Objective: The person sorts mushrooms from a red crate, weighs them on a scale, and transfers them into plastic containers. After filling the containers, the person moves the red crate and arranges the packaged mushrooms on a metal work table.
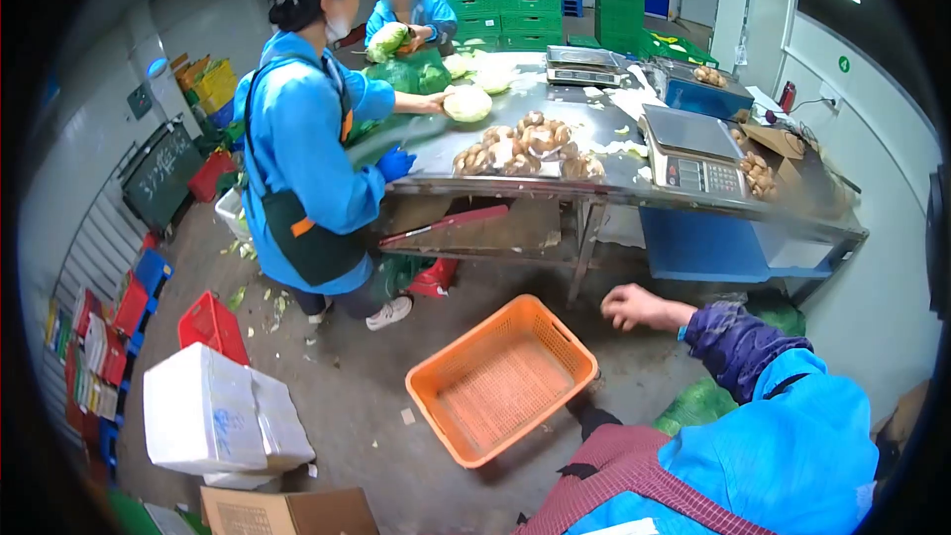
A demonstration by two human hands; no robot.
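Observation:
My right hand (639, 307) reaches in from the lower right, its fingers curled in loosely and no object showing in them. Just left of it, not touching it, an orange plastic crate (426, 406) rests on the floor with nothing inside. Above my hand runs the front edge of a metal worktable (619, 173). On that table lie a pile of brown mushrooms (530, 144) and a weighing scale (684, 154) with a keypad. My left hand is out of view.
A co-worker (312, 139) stands at the table's left, touching a pale cabbage (467, 104). Another person (416, 15) behind holds a green cabbage (387, 42). A white foam box (213, 411) and a cardboard box (287, 513) sit lower left. Filled green bags (696, 406) lie beside me.

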